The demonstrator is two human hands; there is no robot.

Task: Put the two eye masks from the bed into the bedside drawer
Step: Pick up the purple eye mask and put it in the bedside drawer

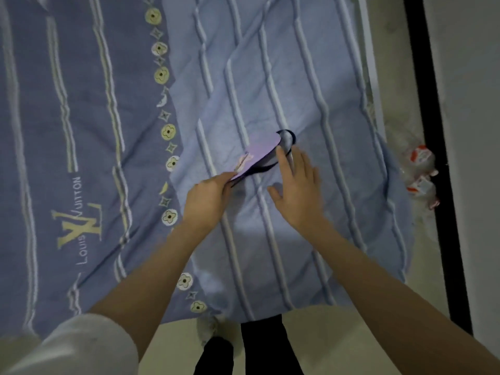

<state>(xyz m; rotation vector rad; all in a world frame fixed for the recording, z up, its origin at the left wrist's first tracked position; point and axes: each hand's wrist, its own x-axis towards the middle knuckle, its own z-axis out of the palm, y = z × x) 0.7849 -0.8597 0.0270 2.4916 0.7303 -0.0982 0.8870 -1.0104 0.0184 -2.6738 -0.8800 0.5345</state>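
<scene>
1. Lilac fabric identifies the eye mask [261, 152] in hand: it lies tilted over the light blue striped bedsheet [311, 104], near the middle of the bed, with a dark strap [290, 138] looping out at its far right end.
2. Left hand [209, 197]: closed in a pinch on the near left end of the lilac mask, thumb and fingers clamped on its edge. That end appears lifted off the sheet.
3. Right hand [299, 185]: fingers spread fairly wide, holding nothing that can be confirmed. Its fingertips touch or rest beside the mask's right end and strap; whether they press on it cannot be told.
4. Second mask: a dark layer shows under the lilac one, just beside the strap. Whether this is the second eye mask or only the backing of the first cannot be determined. No other mask is visible on the bed.
5. Bedside drawer: not in view, so its state cannot be told.
6. Surroundings: a darker blue patterned blanket [81, 131] covers the left of the bed; crumpled plastic packaging [418, 171] lies on the floor to the right.
7. Progress assessment: early stage. Pick-up of the first mask is under way; nothing has been stowed as far as can be judged. Remaining: secure both masks, carry them to the drawer, place them inside.
</scene>
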